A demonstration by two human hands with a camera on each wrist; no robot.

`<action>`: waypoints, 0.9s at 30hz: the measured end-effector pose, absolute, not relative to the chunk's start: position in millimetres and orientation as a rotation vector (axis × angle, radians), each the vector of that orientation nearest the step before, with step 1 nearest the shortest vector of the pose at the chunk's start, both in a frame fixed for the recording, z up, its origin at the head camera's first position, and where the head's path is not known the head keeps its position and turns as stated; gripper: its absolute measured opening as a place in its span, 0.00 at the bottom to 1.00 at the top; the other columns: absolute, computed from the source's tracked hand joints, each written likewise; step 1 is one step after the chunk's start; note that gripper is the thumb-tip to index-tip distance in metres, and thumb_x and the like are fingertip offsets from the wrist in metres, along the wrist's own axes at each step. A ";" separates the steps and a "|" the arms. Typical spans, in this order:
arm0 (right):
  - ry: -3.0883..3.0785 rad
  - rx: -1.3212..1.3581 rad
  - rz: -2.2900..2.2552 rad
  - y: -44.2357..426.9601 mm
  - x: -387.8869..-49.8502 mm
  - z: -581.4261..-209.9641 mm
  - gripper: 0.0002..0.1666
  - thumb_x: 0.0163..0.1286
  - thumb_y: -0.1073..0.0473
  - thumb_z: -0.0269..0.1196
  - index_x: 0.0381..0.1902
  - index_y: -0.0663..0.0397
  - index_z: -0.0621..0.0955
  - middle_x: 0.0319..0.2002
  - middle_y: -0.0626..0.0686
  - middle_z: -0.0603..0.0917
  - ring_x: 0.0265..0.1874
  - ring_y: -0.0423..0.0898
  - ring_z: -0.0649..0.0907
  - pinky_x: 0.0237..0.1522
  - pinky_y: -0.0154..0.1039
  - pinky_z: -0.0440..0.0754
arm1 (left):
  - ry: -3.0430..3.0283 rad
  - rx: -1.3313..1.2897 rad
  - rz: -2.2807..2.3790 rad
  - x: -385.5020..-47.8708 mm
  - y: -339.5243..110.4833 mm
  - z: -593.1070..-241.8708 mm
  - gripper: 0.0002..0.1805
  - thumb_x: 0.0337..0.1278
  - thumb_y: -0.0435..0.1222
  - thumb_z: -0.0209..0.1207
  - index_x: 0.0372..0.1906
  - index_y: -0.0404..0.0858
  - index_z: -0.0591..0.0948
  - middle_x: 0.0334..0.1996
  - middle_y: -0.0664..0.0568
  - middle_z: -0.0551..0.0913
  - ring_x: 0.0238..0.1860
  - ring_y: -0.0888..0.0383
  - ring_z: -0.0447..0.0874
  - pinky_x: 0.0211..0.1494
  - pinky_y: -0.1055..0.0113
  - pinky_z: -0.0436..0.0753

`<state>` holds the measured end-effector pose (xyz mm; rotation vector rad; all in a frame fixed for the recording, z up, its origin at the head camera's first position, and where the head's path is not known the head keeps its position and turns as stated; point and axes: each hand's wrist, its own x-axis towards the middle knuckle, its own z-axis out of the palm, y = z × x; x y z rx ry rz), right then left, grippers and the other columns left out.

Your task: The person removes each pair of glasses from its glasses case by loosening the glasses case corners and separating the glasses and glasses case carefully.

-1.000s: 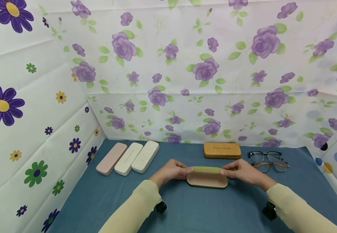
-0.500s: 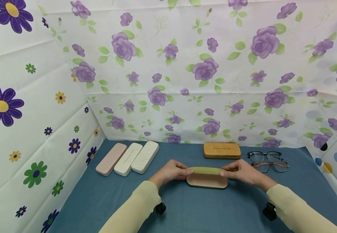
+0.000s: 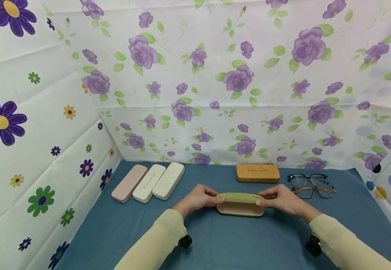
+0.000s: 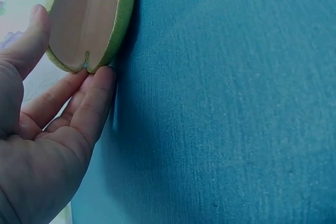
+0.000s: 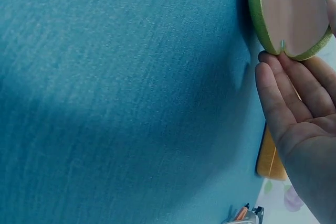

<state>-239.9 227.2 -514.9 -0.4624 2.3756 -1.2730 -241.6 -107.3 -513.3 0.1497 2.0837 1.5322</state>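
- Left hand [image 3: 199,197] and right hand [image 3: 281,199] each pinch one end of the green case [image 3: 240,209], thumbs on its lid [image 3: 236,197].
- Lid tipped lower than a second ago; spectacles emblem [image 3: 257,197] now showing.
- Case lies at left hand's 3 o'clock, right hand's 9.
- Rounded oblong, textured exterior, smooth beige lining [image 5: 294,11].
- Smooth orange case [image 3: 257,173]: green case's 1 o'clock.

A rose-printed white back sheet [image 3: 188,45] and a daisy-printed left sheet [image 3: 47,123] border the smooth blue cloth [image 3: 236,243].
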 end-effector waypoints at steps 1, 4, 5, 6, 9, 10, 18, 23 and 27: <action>2.384 -0.459 -1.268 226.8 -239.7 -516.0 0.28 0.57 0.41 0.66 0.53 0.48 0.81 0.46 0.50 0.86 0.43 0.42 0.85 0.43 0.42 0.82 | 2.104 0.157 1.520 -241.0 -107.7 -514.2 0.31 0.39 0.54 0.70 0.49 0.40 0.83 0.45 0.51 0.84 0.43 0.59 0.85 0.48 0.59 0.82; 2.439 -0.491 -1.224 226.1 -237.6 -520.5 0.31 0.53 0.40 0.68 0.53 0.47 0.81 0.47 0.49 0.86 0.42 0.41 0.85 0.42 0.38 0.82 | 2.224 0.235 1.445 -239.3 -107.5 -519.0 0.29 0.37 0.53 0.71 0.47 0.41 0.84 0.42 0.53 0.85 0.40 0.61 0.84 0.45 0.62 0.82; 2.460 -0.494 -1.206 225.5 -236.2 -522.0 0.33 0.52 0.40 0.69 0.54 0.47 0.80 0.47 0.49 0.86 0.42 0.40 0.85 0.41 0.36 0.82 | 2.271 0.267 1.410 -238.6 -106.8 -520.5 0.28 0.36 0.51 0.72 0.46 0.42 0.84 0.40 0.54 0.86 0.39 0.62 0.84 0.44 0.63 0.82; 2.481 -0.490 -1.188 224.8 -234.7 -523.5 0.34 0.50 0.40 0.71 0.54 0.46 0.80 0.47 0.48 0.85 0.42 0.39 0.85 0.40 0.34 0.82 | 2.318 0.300 1.377 -237.9 -106.1 -521.8 0.28 0.35 0.50 0.73 0.45 0.42 0.84 0.38 0.55 0.86 0.38 0.63 0.84 0.42 0.65 0.82; 2.531 -0.477 -1.146 222.6 -230.1 -526.8 0.38 0.44 0.41 0.73 0.55 0.47 0.80 0.47 0.48 0.85 0.40 0.38 0.84 0.37 0.31 0.82 | 2.413 0.376 1.308 -236.5 -103.3 -524.8 0.26 0.31 0.46 0.76 0.43 0.41 0.85 0.34 0.56 0.86 0.34 0.65 0.83 0.38 0.68 0.82; 2.541 -0.462 -1.145 221.6 -229.0 -527.0 0.39 0.44 0.41 0.74 0.55 0.47 0.80 0.47 0.48 0.85 0.40 0.38 0.84 0.37 0.31 0.82 | 2.424 0.385 1.301 -236.2 -102.7 -524.7 0.26 0.31 0.45 0.76 0.43 0.40 0.85 0.33 0.56 0.86 0.33 0.65 0.83 0.37 0.69 0.82; 2.555 -0.449 -1.148 219.3 -227.9 -524.7 0.39 0.42 0.42 0.75 0.53 0.48 0.80 0.47 0.49 0.85 0.41 0.39 0.84 0.38 0.33 0.82 | 2.431 0.374 1.283 -238.4 -101.5 -522.4 0.28 0.29 0.46 0.76 0.43 0.40 0.85 0.34 0.56 0.85 0.34 0.64 0.82 0.38 0.68 0.81; 2.568 -0.452 -1.144 219.3 -228.5 -524.0 0.39 0.40 0.42 0.76 0.52 0.47 0.81 0.45 0.48 0.85 0.40 0.39 0.84 0.37 0.32 0.82 | 2.423 0.374 1.277 -238.2 -100.5 -518.7 0.29 0.29 0.47 0.76 0.44 0.41 0.85 0.34 0.57 0.85 0.34 0.64 0.82 0.38 0.68 0.81; 2.572 -0.485 -1.109 218.9 -229.4 -524.3 0.42 0.41 0.41 0.75 0.55 0.48 0.79 0.44 0.46 0.85 0.38 0.39 0.83 0.36 0.32 0.81 | 2.412 0.384 1.264 -237.5 -99.0 -517.4 0.34 0.25 0.46 0.78 0.48 0.43 0.83 0.36 0.58 0.84 0.36 0.63 0.82 0.39 0.68 0.81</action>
